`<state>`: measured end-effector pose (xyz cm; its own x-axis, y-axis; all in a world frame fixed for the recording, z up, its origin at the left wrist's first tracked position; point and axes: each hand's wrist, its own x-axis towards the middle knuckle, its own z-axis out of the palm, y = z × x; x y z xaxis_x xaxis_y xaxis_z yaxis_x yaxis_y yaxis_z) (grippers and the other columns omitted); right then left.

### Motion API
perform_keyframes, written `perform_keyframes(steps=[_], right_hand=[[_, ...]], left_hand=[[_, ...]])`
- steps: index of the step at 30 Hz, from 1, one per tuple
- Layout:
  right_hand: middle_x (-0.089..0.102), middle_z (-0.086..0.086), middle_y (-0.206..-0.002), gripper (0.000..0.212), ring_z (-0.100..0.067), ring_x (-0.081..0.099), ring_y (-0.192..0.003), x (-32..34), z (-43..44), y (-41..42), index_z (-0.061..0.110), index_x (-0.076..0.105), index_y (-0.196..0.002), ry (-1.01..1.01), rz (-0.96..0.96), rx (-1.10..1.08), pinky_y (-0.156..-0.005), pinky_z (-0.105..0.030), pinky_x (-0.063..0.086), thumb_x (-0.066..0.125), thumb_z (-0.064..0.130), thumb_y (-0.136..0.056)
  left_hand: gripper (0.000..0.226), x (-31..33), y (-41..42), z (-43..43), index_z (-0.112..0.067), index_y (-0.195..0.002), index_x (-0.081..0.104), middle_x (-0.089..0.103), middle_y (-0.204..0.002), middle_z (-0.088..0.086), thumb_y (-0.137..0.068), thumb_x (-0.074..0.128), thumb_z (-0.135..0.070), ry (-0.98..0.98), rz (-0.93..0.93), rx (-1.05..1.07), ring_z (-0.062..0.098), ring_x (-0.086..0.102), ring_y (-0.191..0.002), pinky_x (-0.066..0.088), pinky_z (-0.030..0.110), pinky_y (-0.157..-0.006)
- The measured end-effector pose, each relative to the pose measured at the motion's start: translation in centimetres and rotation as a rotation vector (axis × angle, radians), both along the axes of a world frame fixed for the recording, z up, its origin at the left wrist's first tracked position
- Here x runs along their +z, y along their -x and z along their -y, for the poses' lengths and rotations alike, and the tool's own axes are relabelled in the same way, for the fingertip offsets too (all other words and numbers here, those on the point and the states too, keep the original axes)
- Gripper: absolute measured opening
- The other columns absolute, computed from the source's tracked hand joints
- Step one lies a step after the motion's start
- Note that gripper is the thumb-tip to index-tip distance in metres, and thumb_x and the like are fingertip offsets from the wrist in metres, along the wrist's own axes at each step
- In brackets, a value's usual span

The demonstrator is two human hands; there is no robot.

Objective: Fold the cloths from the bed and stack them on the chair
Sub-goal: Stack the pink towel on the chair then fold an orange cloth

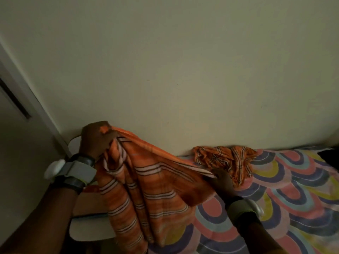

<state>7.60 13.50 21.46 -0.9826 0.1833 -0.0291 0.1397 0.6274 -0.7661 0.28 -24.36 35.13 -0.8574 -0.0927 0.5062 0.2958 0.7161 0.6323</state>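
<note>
Folding step in hand. The left grip [97,142] is curled tight round a bunched end of the orange striped cotton cloth [146,189], raised over the bed edge. The right grip [221,182] pinches its far edge lower down. A crumpled orange checked cloth [225,160] waits on the scallop-patterned bedsheet [284,189]. Next, likely: bring the edges together and square the corners (fabric hangs limp), then move it to the pale chair [86,231].

No text, label, brand or number can be read anywhere. The cloth [146,189] in the grip shows only woven stripes, and the wrist bands [80,171] just behind the grip are too dim to show any marking.
</note>
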Motion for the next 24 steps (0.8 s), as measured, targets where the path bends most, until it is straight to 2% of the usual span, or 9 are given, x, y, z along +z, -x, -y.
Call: perform_keyframes(steps=[4,7,9,13,15,17,19,21,24], right_hand=[[0.073,-0.003,-0.091,0.054,-0.017,0.067,-0.084,2.6,0.8,-0.5,0.016,0.072,-0.097,0.071,-0.032,0.102,-0.079,-0.045,0.054,0.07,0.061,-0.067],[0.066,-0.009,-0.088,0.041,-0.022,0.061,-0.079,6.5,4.8,-0.2,0.005,0.066,-0.096,0.049,-0.062,0.291,-0.07,-0.04,0.047,0.062,0.044,-0.086],[0.058,-0.008,-0.075,0.044,-0.019,0.053,-0.067,7.6,7.4,0.1,0.006,0.061,-0.085,0.083,-0.104,0.403,-0.061,-0.04,0.041,0.048,0.048,-0.09],[0.067,-0.008,-0.098,0.039,-0.025,0.064,-0.087,6.8,9.6,0.2,0.02,0.061,-0.103,0.062,-0.09,0.521,-0.08,-0.047,0.05,0.038,0.05,-0.093],[0.069,-0.004,-0.099,0.028,-0.022,0.065,-0.087,6.9,9.7,0.1,0.029,0.06,-0.111,-0.001,-0.116,0.546,-0.079,-0.044,0.053,0.044,0.042,-0.092],[0.07,0.001,-0.089,0.019,-0.013,0.065,-0.079,6.8,9.4,0.1,0.027,0.064,-0.097,-0.017,-0.16,0.519,-0.072,-0.042,0.054,0.051,0.039,-0.089],[0.068,0.01,-0.075,0.009,-0.003,0.063,-0.071,6.8,8.7,0.1,0.026,0.066,-0.081,-0.025,-0.196,0.502,-0.064,-0.026,0.052,0.062,0.033,-0.086],[0.062,0.02,-0.065,0.009,0.005,0.06,-0.065,6.6,8.1,-0.1,0.022,0.069,-0.079,-0.014,-0.182,0.509,-0.057,-0.008,0.041,0.065,0.025,-0.087],[0.068,0.021,-0.071,0.012,0.002,0.065,-0.071,6.0,8.0,-0.6,0.014,0.07,-0.086,0.165,-0.09,0.472,-0.062,-0.012,0.046,0.063,0.023,-0.089]], left_hand=[[0.037,-1.8,-0.4,-0.4,0.0,-0.053,0.053,0.053,-0.053,0.019,-0.067,0.063,-0.032,-0.02,0.068,0.194,0.029,0.054,-0.057,0.043,0.038,-0.06],[0.028,-3.1,-1.0,-3.7,0.0,-0.071,0.062,0.065,-0.073,0.021,-0.065,0.077,-0.024,0.051,0.266,-0.036,0.03,0.06,-0.071,0.047,0.038,-0.07],[0.035,-3.5,-1.4,-5.3,-0.012,-0.081,0.064,0.067,-0.078,0.007,-0.06,0.077,-0.036,0.091,0.383,-0.207,0.026,0.062,-0.077,0.047,0.03,-0.069],[0.048,-3.2,-2.6,-8.4,-0.037,-0.101,0.064,0.067,-0.099,-0.028,-0.056,0.067,-0.055,0.023,0.474,-0.608,-0.006,0.062,-0.092,0.046,0.008,-0.079],[0.05,-3.3,-2.9,-9.9,-0.029,-0.108,0.066,0.069,-0.105,-0.016,-0.062,0.065,-0.05,0.23,0.537,-0.701,-0.001,0.063,-0.094,0.048,0.016,-0.081],[0.029,-3.7,-2.7,-10.4,-0.015,-0.094,0.07,0.07,-0.085,-0.001,-0.072,0.069,-0.034,0.419,0.601,-0.668,0.013,0.064,-0.078,0.044,0.021,-0.065],[0.016,-4.5,-2.6,-10.5,-0.01,-0.077,0.07,0.061,-0.065,-0.007,-0.073,0.072,-0.026,0.462,0.57,-0.665,0.006,0.057,-0.061,0.04,0.021,-0.058],[0.019,-5.1,-2.8,-10.6,-0.013,-0.072,0.067,0.066,-0.068,-0.002,-0.072,0.067,-0.032,0.435,0.467,-0.656,0.008,0.059,-0.063,0.043,0.025,-0.059],[0.02,-5.3,-3.2,-10.7,-0.028,-0.054,0.048,0.055,-0.054,-0.008,-0.071,0.055,-0.036,0.271,0.292,-0.591,0.001,0.049,-0.053,0.031,0.017,-0.051]])
